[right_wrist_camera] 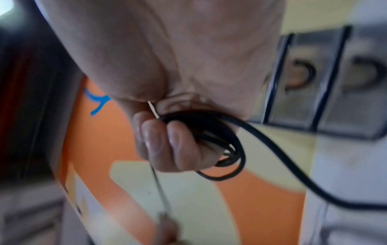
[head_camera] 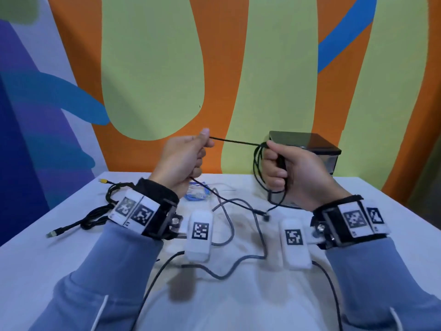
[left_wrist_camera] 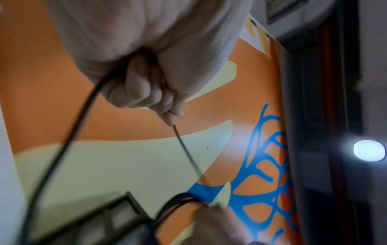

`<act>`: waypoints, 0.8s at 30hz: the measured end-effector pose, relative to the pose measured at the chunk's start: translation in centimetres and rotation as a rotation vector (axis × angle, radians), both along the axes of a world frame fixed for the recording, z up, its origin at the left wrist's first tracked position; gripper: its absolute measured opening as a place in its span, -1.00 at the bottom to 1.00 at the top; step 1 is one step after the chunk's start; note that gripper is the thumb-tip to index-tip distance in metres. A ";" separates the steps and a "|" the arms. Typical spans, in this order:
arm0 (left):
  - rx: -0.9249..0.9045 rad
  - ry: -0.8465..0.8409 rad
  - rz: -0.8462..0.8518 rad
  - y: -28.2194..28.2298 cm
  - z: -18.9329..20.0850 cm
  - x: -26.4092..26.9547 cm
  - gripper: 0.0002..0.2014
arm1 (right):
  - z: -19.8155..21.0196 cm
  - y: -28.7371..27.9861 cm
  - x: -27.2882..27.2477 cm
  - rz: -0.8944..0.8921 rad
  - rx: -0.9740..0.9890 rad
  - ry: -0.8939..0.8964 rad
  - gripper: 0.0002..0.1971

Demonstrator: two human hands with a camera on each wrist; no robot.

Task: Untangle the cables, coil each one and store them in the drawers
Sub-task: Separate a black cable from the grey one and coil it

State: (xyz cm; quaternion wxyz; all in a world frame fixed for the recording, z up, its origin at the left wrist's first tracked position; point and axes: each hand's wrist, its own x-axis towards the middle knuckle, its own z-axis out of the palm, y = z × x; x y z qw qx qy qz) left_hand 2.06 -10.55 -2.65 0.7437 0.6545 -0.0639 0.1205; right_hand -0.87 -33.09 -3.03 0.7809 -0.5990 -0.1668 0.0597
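Black cable (head_camera: 235,140) taut between hands; coil partly hidden by right hand (head_camera: 292,173).

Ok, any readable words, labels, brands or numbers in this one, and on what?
None readable.
Wrist bands and white pods: square black-and-white code markers only, no letters or digits.
Drawer unit: no label visible.
Wrist views: too blurred to show any text.

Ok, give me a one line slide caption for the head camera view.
Right hand grips loops of thin black cable while left hand pinches its taut free run above white table.
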 end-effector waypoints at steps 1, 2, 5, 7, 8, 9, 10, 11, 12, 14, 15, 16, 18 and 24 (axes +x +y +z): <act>0.114 -0.059 0.069 0.0 -0.5 0.2 -0.66 | 0.2 0.0 -0.3 0.129 0.113 0.021 -0.67; 0.235 -0.127 0.140 -0.3 -0.9 0.2 -0.65 | 0.3 0.0 -0.6 0.229 0.203 0.014 -0.67; 0.603 -0.296 0.196 -1.8 -1.8 -0.3 -0.62 | 0.4 0.1 -0.7 0.324 0.388 -0.056 -0.65; 0.853 -0.310 0.032 -3.2 -1.9 -1.4 -0.61 | 0.5 0.0 -0.6 0.261 0.487 -0.092 -0.64; 0.955 -0.327 -0.081 -3.9 -1.9 -2.0 -0.63 | 0.5 0.0 -0.4 0.196 0.525 -0.102 -0.62; 1.025 -0.353 -0.185 -4.5 -1.9 -2.7 -0.67 | 0.6 -0.1 -0.3 0.116 0.556 -0.111 -0.60; 1.070 -0.385 -0.256 -5.0 -1.8 -3.2 -0.73 | 0.6 0.0 -0.3 0.026 0.572 -0.121 -0.59; 1.093 -0.414 -0.284 -5.2 -1.7 -3.7 -0.78 | 0.6 0.2 -0.1 -0.067 0.569 -0.139 -0.58; 1.091 -0.437 -0.279 -5.4 -1.6 -4.0 -0.82 | 0.6 0.4 0.0 -0.156 0.547 -0.165 -0.59; 1.036 -0.479 -0.218 -5.3 -1.1 -4.3 -0.84 | 0.4 0.9 0.2 -0.334 0.411 -0.244 -0.67; 0.995 -0.502 -0.182 -5.0 -0.8 -4.3 -0.82 | 0.3 1.1 0.3 -0.415 0.285 -0.277 -0.69; 0.955 -0.530 -0.147 -4.6 -0.4 -4.3 -0.80 | 0.1 1.3 0.4 -0.474 0.142 -0.289 -0.70; 0.892 -0.584 -0.081 -3.8 0.2 -4.0 -0.79 | -0.3 1.6 0.3 -0.467 -0.124 -0.262 -0.74; 0.733 -0.684 -0.013 -1.3 0.3 -2.4 -0.80 | -0.5 2.1 -0.6 -0.041 -0.422 -0.141 -0.58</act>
